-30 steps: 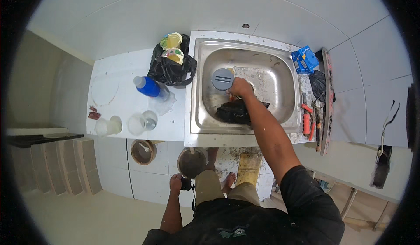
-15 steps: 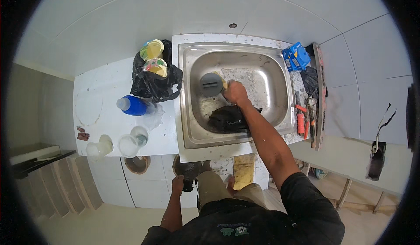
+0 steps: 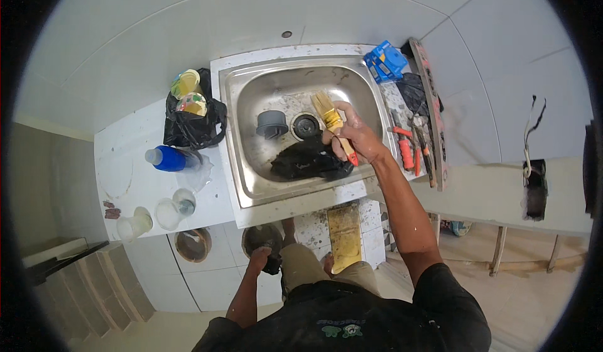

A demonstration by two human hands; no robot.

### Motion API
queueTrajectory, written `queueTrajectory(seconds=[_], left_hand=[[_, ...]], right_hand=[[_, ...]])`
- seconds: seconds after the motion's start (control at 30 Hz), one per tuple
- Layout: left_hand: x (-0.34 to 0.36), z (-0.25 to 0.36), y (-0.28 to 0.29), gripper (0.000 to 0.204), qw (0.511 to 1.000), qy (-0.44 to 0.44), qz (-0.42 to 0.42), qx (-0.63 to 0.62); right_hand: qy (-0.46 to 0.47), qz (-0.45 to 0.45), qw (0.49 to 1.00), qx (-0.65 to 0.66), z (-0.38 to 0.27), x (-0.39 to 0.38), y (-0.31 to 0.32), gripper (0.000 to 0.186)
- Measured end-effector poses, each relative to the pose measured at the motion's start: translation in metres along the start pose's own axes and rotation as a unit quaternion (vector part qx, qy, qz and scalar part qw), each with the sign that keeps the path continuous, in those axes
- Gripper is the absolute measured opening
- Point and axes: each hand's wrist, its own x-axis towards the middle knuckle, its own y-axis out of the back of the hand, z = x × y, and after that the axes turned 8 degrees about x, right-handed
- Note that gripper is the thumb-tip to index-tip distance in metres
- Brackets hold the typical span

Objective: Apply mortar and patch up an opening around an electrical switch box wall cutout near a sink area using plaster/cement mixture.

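Note:
My right hand [image 3: 352,135] grips a paintbrush [image 3: 333,120] with yellowish bristles and red-tipped handle, raised over the steel sink [image 3: 235,151]. In the basin, a grey round plastic fitting [image 3: 271,123] stands left of the drain [image 3: 306,127], and a black plastic bag [image 3: 294,165] lies below them. My left hand [image 3: 260,258] is low in front of the counter, closed on a dark object [image 3: 272,264] that I cannot make out, over a dark bucket [image 3: 254,237].
Left counter [image 3: 119,154]: bagged cups [image 3: 187,85], blue bottle [image 3: 164,158], translucent cups [image 3: 168,214]. Right of sink: blue boxes [image 3: 384,60], black plastic [image 3: 411,94], red-handled tools [image 3: 406,154]. Below: second bucket [image 3: 191,246], yellow board [image 3: 344,239]. Wires [image 3: 529,163] hang from a wall opening.
My right hand has left the grey fitting, which now rests in the basin, and has risen rightward with the paintbrush. The view has shifted, placing the sink further left.

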Motion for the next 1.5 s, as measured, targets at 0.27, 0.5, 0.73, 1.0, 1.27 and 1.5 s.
queueTrajectory(seconds=[0.27, 0.5, 0.73, 1.0, 1.27, 1.5], left_hand=[[-0.017, -0.003, -0.016, 0.038, 0.999, -0.013, 0.023, 0.027], [-0.051, -0.035, -0.012, 0.03, 0.997, 0.013, 0.07, 0.033], [-0.043, -0.035, 0.011, 0.032, 0.97, -0.041, 0.11, 0.214], [-0.066, 0.015, -0.025, 0.032, 0.98, 0.018, 0.197, 0.033], [-0.091, -0.07, -0.041, 0.029, 0.969, 0.062, 0.225, 0.081], [-0.137, -0.122, -0.082, 0.031, 0.964, 0.063, 0.24, 0.092]], right_hand=[[0.007, -0.005, 0.993, 0.122, 0.01, -0.084, 0.016, 0.081], [0.037, -0.038, 0.974, 0.222, 0.025, -0.137, 0.034, 0.084], [0.021, 0.112, 0.973, 0.201, 0.065, -0.128, 0.061, 0.06], [0.067, 0.193, 0.973, -0.111, 0.079, -0.073, 0.082, 0.058], [0.136, 0.225, 0.934, -0.242, 0.181, -0.207, 0.047, 0.043], [-0.08, 0.062, 0.84, -0.533, 0.361, -0.379, 0.098, 0.042]])
